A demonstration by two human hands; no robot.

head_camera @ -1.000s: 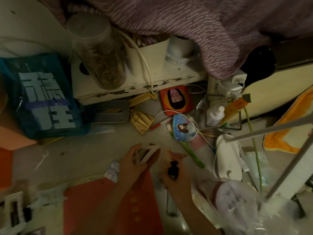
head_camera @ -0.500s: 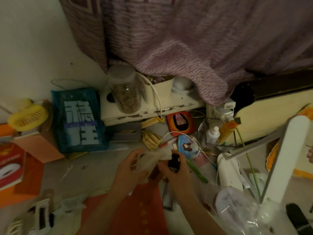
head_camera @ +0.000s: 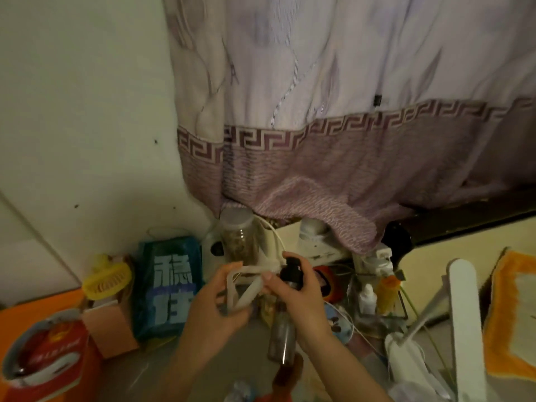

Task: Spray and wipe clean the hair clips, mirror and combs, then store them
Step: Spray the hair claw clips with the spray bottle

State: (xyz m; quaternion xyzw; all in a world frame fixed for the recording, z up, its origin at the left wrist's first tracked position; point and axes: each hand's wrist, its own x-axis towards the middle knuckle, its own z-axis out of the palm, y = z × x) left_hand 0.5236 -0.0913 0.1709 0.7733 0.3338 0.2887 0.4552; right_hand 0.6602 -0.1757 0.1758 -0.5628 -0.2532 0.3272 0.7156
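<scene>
The right hand point(head_camera: 301, 300) gripped a clear cylindrical spray bottle with a black pump top point(head_camera: 285, 309), fingers curled round its upper part and one fingertip resting over the top. The left hand point(head_camera: 211, 307) pinched a pale, triangular open-frame hair clip point(head_camera: 243, 285) between thumb and curled fingers, just left of the bottle's black top and level with it, both raised above the cluttered grey desk surface point(head_camera: 232, 358).

Below the bottle lay a blurred scrap of something pale; what it was could not be told. Right of the bottle stood a white desk lamp with a flat oblong head point(head_camera: 464, 320), and beyond that lay an orange-edged cloth point(head_camera: 510, 323). Well left of the bottle sat a red and orange printed box point(head_camera: 43, 355), with a plain cardboard carton point(head_camera: 110, 329) between them, and behind these a small yellow handheld fan point(head_camera: 107, 278).

Just behind the left hand stood a blue plastic packet with large white characters point(head_camera: 169, 288). Behind the bottle were a small white dropper bottle point(head_camera: 367, 298), an orange tube point(head_camera: 387, 291), a round-topped clear jar of brownish contents point(head_camera: 239, 242) and a white organiser box point(head_camera: 290, 242). Farthest back hung a mauve curtain with a key-pattern band point(head_camera: 333, 140), beside a white wall point(head_camera: 87, 111).
</scene>
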